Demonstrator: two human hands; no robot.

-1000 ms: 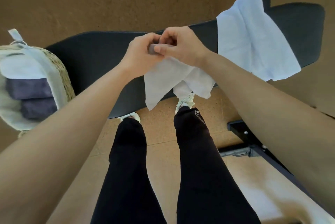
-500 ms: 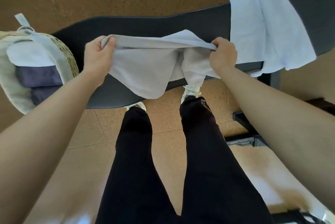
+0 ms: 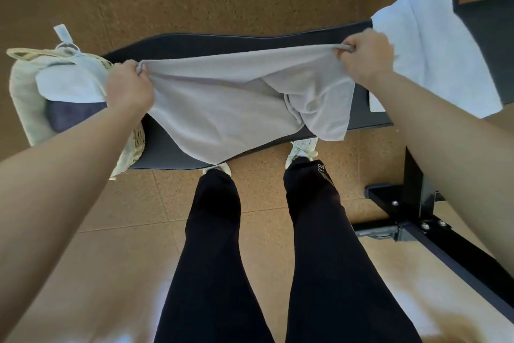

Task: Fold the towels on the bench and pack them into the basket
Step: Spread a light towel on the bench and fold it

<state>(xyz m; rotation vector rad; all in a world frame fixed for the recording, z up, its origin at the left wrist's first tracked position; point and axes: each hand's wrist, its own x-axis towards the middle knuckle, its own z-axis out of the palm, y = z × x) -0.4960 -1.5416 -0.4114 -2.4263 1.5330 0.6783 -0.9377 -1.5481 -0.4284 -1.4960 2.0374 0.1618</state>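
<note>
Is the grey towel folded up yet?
No, spread out. The left hand and right hand hold the grey towel by its top corners, stretched wide over the bench.

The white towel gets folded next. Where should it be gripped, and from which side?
Probably its two near corners at the bench's front edge, reached from the front: the white towel lies draped across the bench with that edge spread out flat.

Only writing I can make out is on the right trouser leg (image 3: 314, 203) — small pale lettering (image 3: 322, 173) running along the black fabric just above the ankle. Last two letters look like "YR" — the rest is too blurry and small to read.
</note>
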